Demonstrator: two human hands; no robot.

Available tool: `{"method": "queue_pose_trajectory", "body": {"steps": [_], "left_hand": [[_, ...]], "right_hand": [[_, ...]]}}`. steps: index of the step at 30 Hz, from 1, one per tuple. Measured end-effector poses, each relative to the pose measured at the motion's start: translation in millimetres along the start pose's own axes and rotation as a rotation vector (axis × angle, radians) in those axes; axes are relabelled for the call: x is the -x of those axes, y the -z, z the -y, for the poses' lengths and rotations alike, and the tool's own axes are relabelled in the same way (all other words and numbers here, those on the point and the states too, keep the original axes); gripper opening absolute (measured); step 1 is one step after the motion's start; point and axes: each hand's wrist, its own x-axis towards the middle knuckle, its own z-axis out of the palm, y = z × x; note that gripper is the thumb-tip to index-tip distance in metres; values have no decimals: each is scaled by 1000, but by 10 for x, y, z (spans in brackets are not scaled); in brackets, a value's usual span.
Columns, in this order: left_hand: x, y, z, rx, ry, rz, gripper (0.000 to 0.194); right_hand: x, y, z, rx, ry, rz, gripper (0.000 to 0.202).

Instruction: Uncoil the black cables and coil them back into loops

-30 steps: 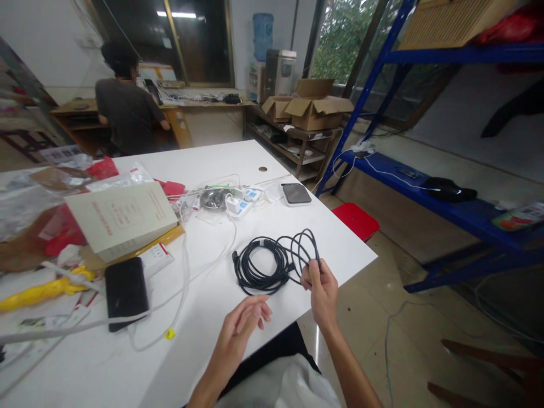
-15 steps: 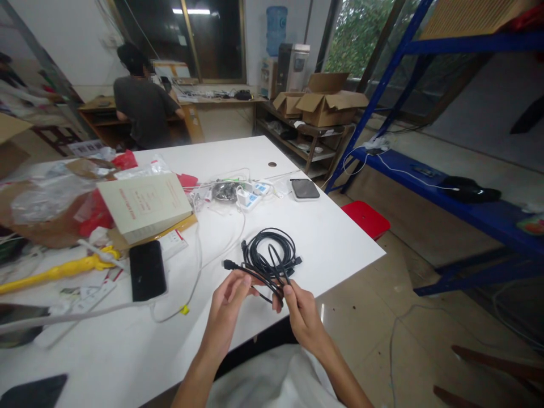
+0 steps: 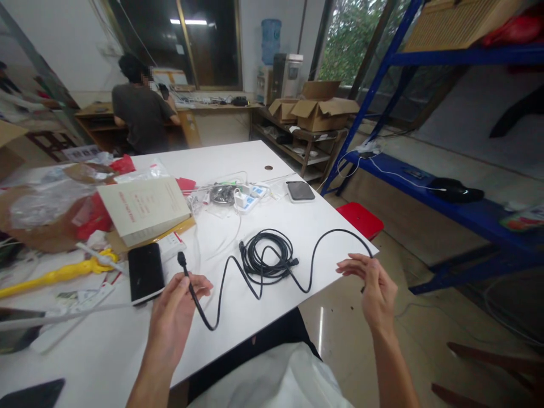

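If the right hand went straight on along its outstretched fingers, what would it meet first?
Probably the bend of the black cable ahead of the right hand; the black coil lies beyond. Depth is unclear, so it might pass above.

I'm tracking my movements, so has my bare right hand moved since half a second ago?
Yes. Your bare right hand has moved rightward, away from the coiled black cable and nearer the right-hand corner of the white tabletop.

Single head view | worn on the person's head | facing forward and down across the tabletop (image 3: 276, 215) | near, above the black cable (image 3: 250, 265) | wearer's shirt (image 3: 280, 379) at the bottom edge | reaching back to the dark window (image 3: 215, 48)
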Motion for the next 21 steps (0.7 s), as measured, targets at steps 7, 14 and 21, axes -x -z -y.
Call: {"method": "queue_pose_trajectory", "body": {"steps": [7,14,21], "left_hand": [[-123,153,-109,41,-61,-29,32],[-131,99,-7,26,-20,1,29],[-76,5,263,13,146,35,40]], "right_hand": [[-192,459,78,-37,91,-319,52],[-191,565,96,-112,131,-427,46],[30,118,92,-202,2,-157,38]]}}
